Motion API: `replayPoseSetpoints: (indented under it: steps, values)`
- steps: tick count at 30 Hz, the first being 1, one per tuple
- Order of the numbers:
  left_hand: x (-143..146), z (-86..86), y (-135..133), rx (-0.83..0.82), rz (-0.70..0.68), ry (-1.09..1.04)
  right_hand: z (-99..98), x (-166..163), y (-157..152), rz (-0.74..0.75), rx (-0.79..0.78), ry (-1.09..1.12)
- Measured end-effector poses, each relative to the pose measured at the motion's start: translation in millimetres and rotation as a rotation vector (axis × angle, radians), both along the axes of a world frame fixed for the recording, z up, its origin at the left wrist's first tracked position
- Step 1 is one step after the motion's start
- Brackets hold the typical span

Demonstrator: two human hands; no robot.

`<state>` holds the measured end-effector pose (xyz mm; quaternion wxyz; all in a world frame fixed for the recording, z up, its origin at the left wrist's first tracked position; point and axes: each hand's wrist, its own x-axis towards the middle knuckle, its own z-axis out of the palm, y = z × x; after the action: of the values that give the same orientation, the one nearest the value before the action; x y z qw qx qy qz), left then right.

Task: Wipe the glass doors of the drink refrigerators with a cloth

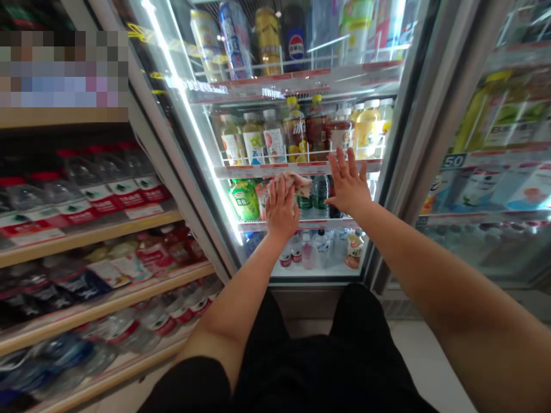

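Note:
In the head view, my left hand (283, 213) presses a crumpled pinkish cloth (301, 183) against the glass door (310, 123) of a lit drinks cooler. The cloth bunches out past the fingertips to the right. My right hand (349, 182) has its fingers spread and its palm toward the same door, to the right of the cloth; it holds nothing. Behind the glass, green drink packs (244, 199) and dark bottles (321, 192) show around my hands. On the shelf above stand juice and tea bottles (297, 129).
Wooden shelves (167, 221) with red-capped bottles (81, 189) line the left side. Another cooler door with drinks (512, 123) stands on the right, past a metal door frame (430, 115). Cans (267, 40) fill the upper cooler shelf. My legs are close below the door.

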<state>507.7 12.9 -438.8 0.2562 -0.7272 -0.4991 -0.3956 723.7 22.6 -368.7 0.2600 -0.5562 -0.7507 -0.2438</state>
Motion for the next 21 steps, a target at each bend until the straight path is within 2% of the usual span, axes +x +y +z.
replayPoseSetpoints:
  steps: [2, 5, 7, 9, 12, 14, 16, 19, 21]
  values:
    - [-1.7, -4.8, -2.7, -0.019, -0.021, 0.016, 0.5, -0.4, -1.2, 0.005, 0.000, 0.008]
    - [-4.0, -32.8, -12.3, -0.079, -0.080, 0.139, 0.6, -1.3, -2.9, 0.017, 0.006, 0.015]
    - [-9.4, -45.4, -15.4, -0.094, -0.072, 0.173, 0.2, -1.8, -3.1, 0.007, -0.002, 0.015]
    - [-18.3, -42.0, -13.4, -0.081, -0.036, 0.146, -0.3, -2.0, -2.3, -0.003, -0.010, 0.015]
    - [-32.2, -20.5, -6.5, -0.044, 0.016, 0.045, -1.1, -1.6, -0.5, 0.000, 0.000, 0.017]
    - [-37.1, -15.4, -5.0, -0.028, 0.037, -0.007, -1.9, -1.2, 0.7, -0.005, 0.001, 0.016]
    - [-37.0, -27.4, -8.9, -0.039, 0.028, 0.003, -3.2, -0.5, 2.0, -0.005, 0.003, 0.016]
    - [-32.9, -62.7, -19.2, -0.094, -0.041, 0.107, -5.8, 0.8, 4.4, 0.017, 0.032, 0.020]
    - [-33.5, -76.7, -21.0, -0.094, -0.037, 0.122, -7.2, 1.6, 5.8, 0.029, 0.039, 0.019]
